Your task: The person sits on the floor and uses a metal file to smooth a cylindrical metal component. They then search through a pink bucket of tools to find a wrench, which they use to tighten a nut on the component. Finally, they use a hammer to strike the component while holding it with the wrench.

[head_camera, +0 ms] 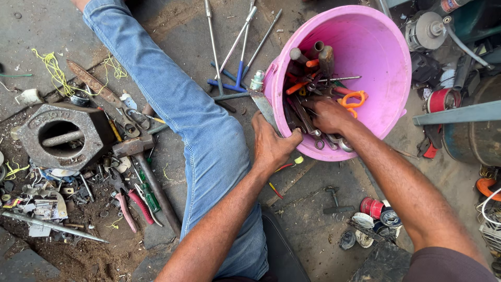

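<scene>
- Head view: we look down at a tilted pink bucket (pixel 376 57) lying on the concrete floor (pixel 313 219), its mouth turned towards us.
- Our left hand (pixel 271 143) grips the bucket's near rim, fingers curled over the edge and thumb outside, closed firmly on the plastic.
- Our right hand (pixel 330 115) reaches inside the bucket, palm down, fingers buried among the tools (pixel 313 73); we cannot tell whether it is closed on any one of them.
- Those tools are a heap of spanners, metal rods and orange-handled pieces piled against the bucket's lower wall.
- Just beside the right hand lies an orange-handled pair of scissors (pixel 354 99).
- A leg in blue jeans (pixel 198 120) stretches across the floor to the left of the bucket.
- Further left, a hammer (pixel 143 167) lies near red-handled pliers (pixel 130 203) and a heavy hexagonal metal block (pixel 62 136).
- Long T-handled wrenches (pixel 235 57) lie beyond the leg, near the bucket's rim.
- Rolls of tape (pixel 373 209) sit on the floor under our right forearm.
</scene>
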